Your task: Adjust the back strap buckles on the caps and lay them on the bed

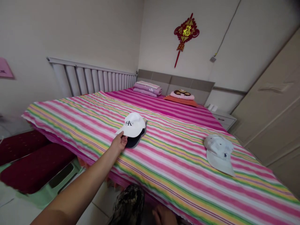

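My left hand point(120, 142) pinches the brim of a white baseball cap point(136, 120) with black letters on its front. Thumb on top and fingers below, it holds the brim near the front part of the bed. Directly beneath the white cap shows a dark, brim-shaped piece point(133, 142); whether it belongs to a second cap I cannot tell. Further right, a pale cap point(219, 150) with small dark marks lies on the striped sheet point(168, 156). My right hand point(165, 215) is low at the bottom edge, dim and partly cut off, away from the caps.
Folded purple bedding point(147, 89) and a pink folded item point(182, 94) on an orange cloth lie by the headboard point(161, 78). A radiator point(93, 76) runs along the left wall. Stools with dark red covers point(39, 167) stand left of the bed, a white nightstand point(223, 118) right.
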Motion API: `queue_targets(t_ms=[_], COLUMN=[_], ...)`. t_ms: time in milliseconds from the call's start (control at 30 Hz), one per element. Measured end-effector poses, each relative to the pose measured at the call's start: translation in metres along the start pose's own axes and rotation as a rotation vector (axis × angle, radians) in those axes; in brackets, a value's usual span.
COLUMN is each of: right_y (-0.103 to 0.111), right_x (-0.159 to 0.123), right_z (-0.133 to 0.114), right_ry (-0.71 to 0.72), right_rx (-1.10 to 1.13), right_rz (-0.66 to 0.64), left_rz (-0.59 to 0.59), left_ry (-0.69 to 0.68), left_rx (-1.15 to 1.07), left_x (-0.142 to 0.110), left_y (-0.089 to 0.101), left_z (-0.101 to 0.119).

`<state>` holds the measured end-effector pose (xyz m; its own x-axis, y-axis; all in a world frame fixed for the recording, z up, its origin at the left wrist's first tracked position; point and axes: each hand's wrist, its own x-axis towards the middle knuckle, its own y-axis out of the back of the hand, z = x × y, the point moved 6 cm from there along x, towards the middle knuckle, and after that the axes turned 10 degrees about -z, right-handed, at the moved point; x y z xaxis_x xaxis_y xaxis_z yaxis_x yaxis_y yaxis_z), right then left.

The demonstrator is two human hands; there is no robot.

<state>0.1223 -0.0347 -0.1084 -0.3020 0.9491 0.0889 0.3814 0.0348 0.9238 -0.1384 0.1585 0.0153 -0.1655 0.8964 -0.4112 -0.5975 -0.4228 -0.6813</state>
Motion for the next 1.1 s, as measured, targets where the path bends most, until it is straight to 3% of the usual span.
queue_targets(t_ms=[67, 167, 267, 367, 433, 533, 667, 800, 933, 1100], right_y=[0.033, 0.08, 0.108, 0.118, 0.123, 0.137, 0.157, 0.151, 0.139, 0.132], right_x=[0.023, 0.063, 0.094, 0.106, 0.104, 0.093, 0.068, 0.039, 0.018, -0.002], right_z=[-0.011, -0.019, -0.02, -0.015, -0.013, -0.02, -0.034, -0.026, -0.009, 0.007], right_ry=[-0.013, -0.056, -0.09, -0.123, -0.153, -0.146, -0.051, -0.213, -0.341, -0.463], right_rx=[0.211, 0.862, 1.033, 1.147, 1.26, 1.464, 1.588, 1.562, 1.521, 1.481], right_rz=[0.013, 0.022, 0.032, 0.043, 0.092, 0.204, 0.375, 0.489, 0.515, 0.502], left_rz=[-0.086, -0.217, -0.361, -0.484, -0.555, -0.754, -0.826, -0.856, -0.897, -0.982], left_ry=[0.029, 0.026, 0.007, 0.031, 0.054, 0.136, 0.302, 0.437, 0.523, 0.449], left_rx=[-0.007, -0.031, -0.043, -0.013, 0.018, 0.081, 0.145, 0.175, 0.216, 0.183], left_x=[0.005, 0.006, -0.006, -0.03, -0.048, -0.079, -0.108, -0.127, -0.14, -0.141], left_y=[-0.017, -0.04, -0.054, -0.053, -0.044, -0.028, 0.008, 0.033, 0.039, 0.029], left_z=[0.003, 0.006, -0.001, -0.023, -0.046, -0.088, -0.143, -0.18, -0.191, -0.173])
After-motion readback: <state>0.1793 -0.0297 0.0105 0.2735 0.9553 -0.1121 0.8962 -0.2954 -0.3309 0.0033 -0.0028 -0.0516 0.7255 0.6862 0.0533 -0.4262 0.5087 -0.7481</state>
